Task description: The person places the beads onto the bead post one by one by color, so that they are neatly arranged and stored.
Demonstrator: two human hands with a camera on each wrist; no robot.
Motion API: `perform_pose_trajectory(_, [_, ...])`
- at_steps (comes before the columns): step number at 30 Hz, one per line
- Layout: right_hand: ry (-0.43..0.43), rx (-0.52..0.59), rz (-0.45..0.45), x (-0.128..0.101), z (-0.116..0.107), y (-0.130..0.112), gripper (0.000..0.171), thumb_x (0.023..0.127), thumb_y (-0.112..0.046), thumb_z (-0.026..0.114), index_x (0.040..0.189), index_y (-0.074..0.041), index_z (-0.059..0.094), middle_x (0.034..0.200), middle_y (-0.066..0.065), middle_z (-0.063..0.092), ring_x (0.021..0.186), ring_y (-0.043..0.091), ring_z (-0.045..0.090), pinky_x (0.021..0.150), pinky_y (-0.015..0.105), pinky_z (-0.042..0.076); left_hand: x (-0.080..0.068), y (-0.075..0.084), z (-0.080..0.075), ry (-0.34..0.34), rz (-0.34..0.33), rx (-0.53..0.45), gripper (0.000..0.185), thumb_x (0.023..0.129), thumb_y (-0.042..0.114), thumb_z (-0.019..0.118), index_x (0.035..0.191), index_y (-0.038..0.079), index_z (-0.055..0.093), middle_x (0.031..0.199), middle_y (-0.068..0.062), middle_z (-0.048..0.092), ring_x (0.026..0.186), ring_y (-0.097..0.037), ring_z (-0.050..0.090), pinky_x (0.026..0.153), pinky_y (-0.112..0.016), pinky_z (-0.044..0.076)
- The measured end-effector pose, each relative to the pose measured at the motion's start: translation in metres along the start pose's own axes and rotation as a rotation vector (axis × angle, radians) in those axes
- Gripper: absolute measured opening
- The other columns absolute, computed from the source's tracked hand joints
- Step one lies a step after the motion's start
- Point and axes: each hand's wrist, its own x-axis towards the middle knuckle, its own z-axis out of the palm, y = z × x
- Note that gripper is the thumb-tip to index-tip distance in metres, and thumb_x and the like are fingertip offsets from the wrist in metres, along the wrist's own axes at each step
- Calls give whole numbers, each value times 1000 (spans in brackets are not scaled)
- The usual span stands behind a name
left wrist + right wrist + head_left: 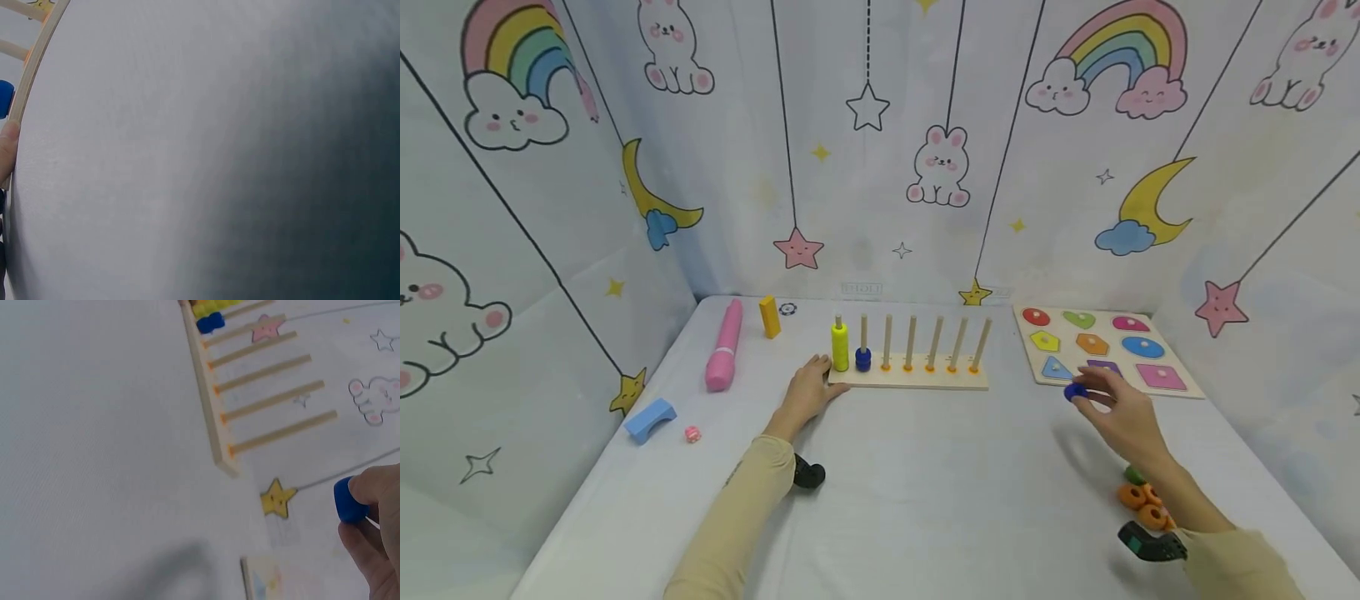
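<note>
A wooden peg board [910, 380] with a row of upright pegs stands at the back middle of the table. Yellow beads [840, 348] are stacked on its leftmost peg, and dark blue beads [863, 360] sit low on the peg beside it. My left hand [807, 390] holds the board's left end, thumb along the front edge. Off to the right, my right hand [1116, 410] pinches a blue bead [351, 500] between thumb and fingers. It is raised over the table, just in front of the shape puzzle board [1037, 333].
Orange beads [1138, 497] and a green one [1134, 475] lie under the right forearm. Along the left are a pink cylinder-shaped toy [724, 348], a yellow block [770, 317], a blue arch block [651, 420] and a small pink-and-white ball [692, 434].
</note>
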Motion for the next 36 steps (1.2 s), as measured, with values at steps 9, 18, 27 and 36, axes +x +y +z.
perform_pose_trajectory(9, [-57, 177, -173, 65, 69, -59, 44, 78, 8, 72, 120, 3, 57, 109, 16, 64, 99, 28, 63, 83, 27, 53, 3, -9, 0, 8, 3, 37, 69, 86, 36, 69, 136, -6, 45, 142, -21, 41, 135, -36, 30, 112, -49, 24])
perform_pose_trajectory(18, [-68, 215, -230, 90, 98, -88, 45, 78, 7, 72, 120, 5, 56, 112, 15, 63, 101, 25, 63, 83, 32, 54, 4, 0, 2, -5, 14, 25, 70, 86, 38, 69, 136, -4, 45, 143, -20, 41, 136, -34, 30, 113, -47, 24])
perform_pose_trajectory(27, [-68, 247, -243, 115, 116, -103, 42, 80, 7, 70, 119, 4, 55, 108, 15, 65, 100, 27, 63, 82, 33, 55, 6, -1, 1, 7, 13, 32, 70, 86, 39, 68, 136, -3, 45, 142, -19, 42, 135, -35, 31, 112, -47, 25])
perform_pose_trajectory(36, [-136, 318, -175, 155, 148, -124, 39, 82, 8, 67, 119, 4, 55, 107, 17, 65, 97, 25, 64, 84, 26, 54, 4, -5, -1, 2, 10, 22, 70, 85, 38, 69, 136, -4, 46, 142, -20, 41, 135, -35, 31, 112, -47, 25])
